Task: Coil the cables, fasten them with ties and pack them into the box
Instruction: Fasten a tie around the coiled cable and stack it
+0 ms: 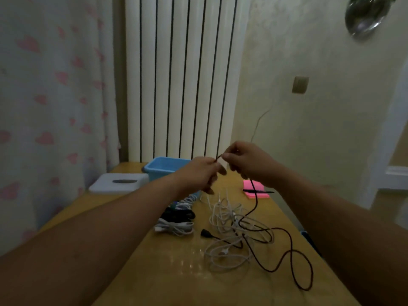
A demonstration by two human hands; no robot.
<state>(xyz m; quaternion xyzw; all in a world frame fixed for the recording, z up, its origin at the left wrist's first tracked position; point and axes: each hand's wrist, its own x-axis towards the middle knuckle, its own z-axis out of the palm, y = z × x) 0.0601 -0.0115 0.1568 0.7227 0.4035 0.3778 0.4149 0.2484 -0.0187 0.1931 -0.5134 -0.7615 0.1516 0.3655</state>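
Observation:
Both hands are raised above the wooden table (pixel 176 272). My left hand (pixel 202 173) and my right hand (pixel 247 163) pinch the upper end of a dark cable (pixel 291 246) between them. From my right hand the cable hangs down and snakes in loose curves over the table to the right. A tangle of white cables (pixel 229 237) lies under it. Left of the tangle lie coiled bundles, one white (pixel 176 228) and one black (pixel 178 214). The blue box (pixel 163 167) stands at the back, behind my left hand.
A white tissue box (pixel 119 183) sits at the back left of the table. A pink notepad (pixel 257 191) with a black pen (pixel 258 191) across it lies at the back right. A radiator and a curtain stand behind the table.

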